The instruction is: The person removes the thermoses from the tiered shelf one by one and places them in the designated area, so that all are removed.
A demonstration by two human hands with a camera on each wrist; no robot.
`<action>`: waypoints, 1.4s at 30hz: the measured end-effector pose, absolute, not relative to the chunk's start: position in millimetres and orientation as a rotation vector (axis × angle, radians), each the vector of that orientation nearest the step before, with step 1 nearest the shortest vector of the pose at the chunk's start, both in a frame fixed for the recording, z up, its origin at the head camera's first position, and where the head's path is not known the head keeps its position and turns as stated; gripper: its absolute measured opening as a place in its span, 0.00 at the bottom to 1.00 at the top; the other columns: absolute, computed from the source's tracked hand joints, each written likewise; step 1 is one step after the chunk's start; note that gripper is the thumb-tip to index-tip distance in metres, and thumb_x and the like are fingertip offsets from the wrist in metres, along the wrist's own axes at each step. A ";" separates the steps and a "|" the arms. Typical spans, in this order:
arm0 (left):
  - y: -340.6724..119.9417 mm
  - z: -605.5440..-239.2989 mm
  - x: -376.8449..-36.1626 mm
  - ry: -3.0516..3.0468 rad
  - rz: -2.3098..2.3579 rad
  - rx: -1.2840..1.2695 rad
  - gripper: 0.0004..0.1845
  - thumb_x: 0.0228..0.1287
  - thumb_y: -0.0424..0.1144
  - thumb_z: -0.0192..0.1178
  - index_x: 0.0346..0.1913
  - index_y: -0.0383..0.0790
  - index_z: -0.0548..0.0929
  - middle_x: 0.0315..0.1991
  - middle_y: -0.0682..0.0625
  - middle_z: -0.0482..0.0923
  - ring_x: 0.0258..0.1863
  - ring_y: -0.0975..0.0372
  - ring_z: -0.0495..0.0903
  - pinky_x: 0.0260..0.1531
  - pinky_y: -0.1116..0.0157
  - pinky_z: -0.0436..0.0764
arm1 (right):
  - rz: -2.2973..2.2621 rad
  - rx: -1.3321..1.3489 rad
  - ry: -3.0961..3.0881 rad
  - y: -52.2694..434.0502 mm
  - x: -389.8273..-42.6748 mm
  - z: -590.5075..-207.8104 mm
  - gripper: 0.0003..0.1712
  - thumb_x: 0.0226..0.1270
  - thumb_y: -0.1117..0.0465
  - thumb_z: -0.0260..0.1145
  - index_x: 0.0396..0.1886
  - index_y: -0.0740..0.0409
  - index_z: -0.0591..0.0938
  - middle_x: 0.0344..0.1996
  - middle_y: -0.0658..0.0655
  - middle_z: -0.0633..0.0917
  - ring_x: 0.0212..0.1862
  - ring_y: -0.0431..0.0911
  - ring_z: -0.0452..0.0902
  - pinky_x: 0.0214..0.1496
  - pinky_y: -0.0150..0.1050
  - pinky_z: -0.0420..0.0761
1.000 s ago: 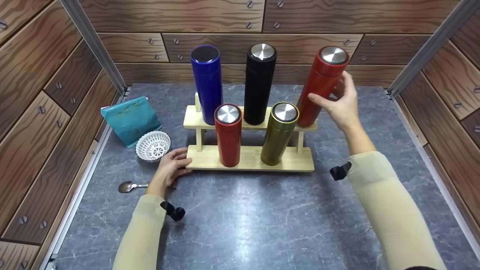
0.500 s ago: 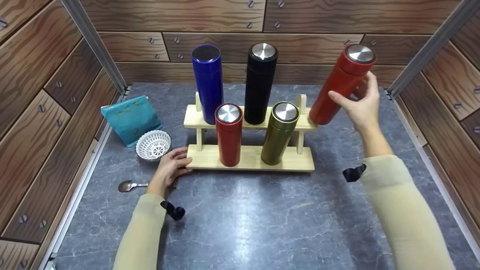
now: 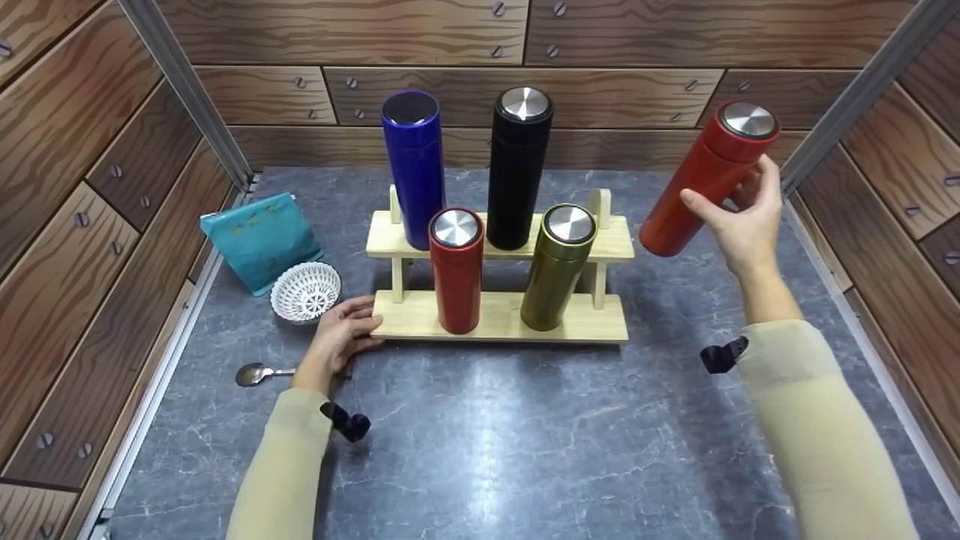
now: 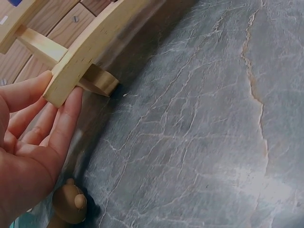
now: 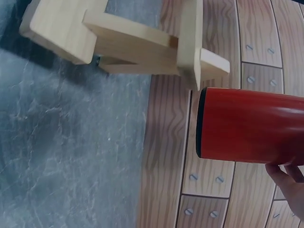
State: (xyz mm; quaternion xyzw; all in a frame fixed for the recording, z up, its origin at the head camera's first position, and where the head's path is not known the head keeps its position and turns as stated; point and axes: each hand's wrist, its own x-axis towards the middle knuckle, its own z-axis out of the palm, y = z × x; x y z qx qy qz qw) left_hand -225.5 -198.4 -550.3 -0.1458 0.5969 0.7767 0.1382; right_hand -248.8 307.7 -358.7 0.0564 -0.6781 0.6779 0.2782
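Right grip [image 3: 739, 217] clamped on tilted red flask [image 3: 705, 180] beside rack [image 3: 499, 319]; left grip [image 3: 341, 334], fingers straight, touching rack end

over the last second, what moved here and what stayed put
The right hand lifted the tall red flask off the upper shelf of the wooden rack and carried it right, tilted, clear of the rack. The left hand stayed resting on the rack's lower corner; the other four flasks did not move.
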 end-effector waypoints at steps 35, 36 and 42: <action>-197.5 -552.3 -223.9 1.729 2.266 -0.417 0.29 0.56 0.25 0.62 0.63 0.35 0.68 0.51 0.42 0.74 0.35 0.57 0.80 0.33 0.59 0.82 | 1.662 -0.119 -1.950 314.9 -263.6 -435.5 0.44 0.43 0.68 0.76 0.60 0.54 0.64 0.50 0.55 0.73 0.48 0.46 0.71 0.47 0.36 0.73; -197.4 -552.2 -223.8 1.728 2.266 -0.419 0.29 0.56 0.25 0.62 0.62 0.35 0.68 0.50 0.42 0.74 0.35 0.56 0.80 0.34 0.58 0.82 | 1.663 -0.126 -1.953 314.4 -263.9 -437.4 0.44 0.43 0.68 0.76 0.60 0.54 0.64 0.50 0.55 0.73 0.48 0.46 0.71 0.47 0.36 0.72; -196.4 -551.4 -223.8 1.733 2.253 -0.425 0.30 0.55 0.25 0.62 0.63 0.35 0.67 0.52 0.41 0.72 0.35 0.56 0.80 0.34 0.58 0.82 | 1.670 -0.153 -1.956 311.2 -264.4 -447.2 0.45 0.42 0.68 0.77 0.60 0.56 0.64 0.49 0.55 0.74 0.47 0.45 0.70 0.46 0.36 0.71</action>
